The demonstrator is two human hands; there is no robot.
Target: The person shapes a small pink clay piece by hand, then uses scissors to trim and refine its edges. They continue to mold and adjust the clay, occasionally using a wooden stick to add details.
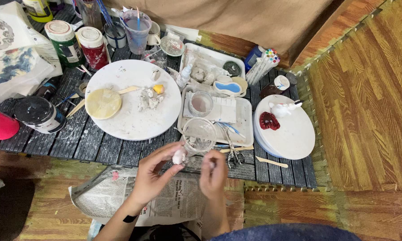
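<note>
My left hand (154,172) pinches a small pale lump of clay (179,156) between thumb and fingertips, just in front of a clear plastic cup (199,134) at the near edge of the low dark slatted table (98,149). My right hand (213,173) is beside it, fingers curled toward the lump; I cannot see anything in it. Both hands hover over a sheet of newspaper (174,201) on the floor.
A white round board (129,120) carries a yellow clay disc (102,103) and clay scraps. White trays (241,127) hold a cup, scissors (233,154) and tools. Another round board (295,134) bears a white figurine and red piece. Paint jars, brush cups stand behind.
</note>
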